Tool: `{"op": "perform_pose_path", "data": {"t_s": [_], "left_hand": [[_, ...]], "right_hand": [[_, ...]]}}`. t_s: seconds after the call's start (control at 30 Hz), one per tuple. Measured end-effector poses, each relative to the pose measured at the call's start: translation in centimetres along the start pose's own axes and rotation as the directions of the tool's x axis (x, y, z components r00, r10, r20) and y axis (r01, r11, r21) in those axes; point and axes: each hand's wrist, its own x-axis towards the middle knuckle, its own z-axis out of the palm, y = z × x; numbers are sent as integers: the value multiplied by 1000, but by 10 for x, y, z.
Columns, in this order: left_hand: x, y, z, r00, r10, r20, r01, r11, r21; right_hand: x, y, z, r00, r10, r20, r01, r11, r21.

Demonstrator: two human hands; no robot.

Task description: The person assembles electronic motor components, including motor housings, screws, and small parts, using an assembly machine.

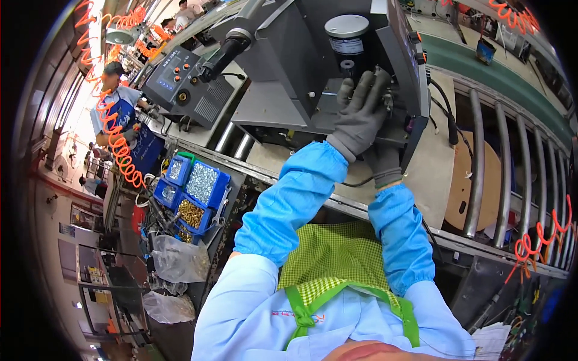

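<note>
While I look on from beside the line, blue parts bins (206, 178) sit leftmost | grey open-sided housing (282, 69) stands mid-view on a pale board (435, 192); keeping wrists off its metal edges seems wise | left hand (361, 107): grip inside, fingers parted, any contact unclear | right hand (384, 161): beneath, grip hidden, cannot tell.
</note>
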Motion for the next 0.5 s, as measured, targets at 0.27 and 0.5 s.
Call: {"op": "perform_pose_path", "data": {"t_s": [0.27, 0.5], "left_hand": [[-3, -2, 4, 991, -115, 64, 120, 989, -83], [2, 5, 10, 985, -174, -19, 172, 983, -69]], "right_hand": [[-8, 10, 22, 985, -17, 170, 58, 969, -241], [-18, 33, 41, 984, 41, 175, 10, 960, -279]]}}
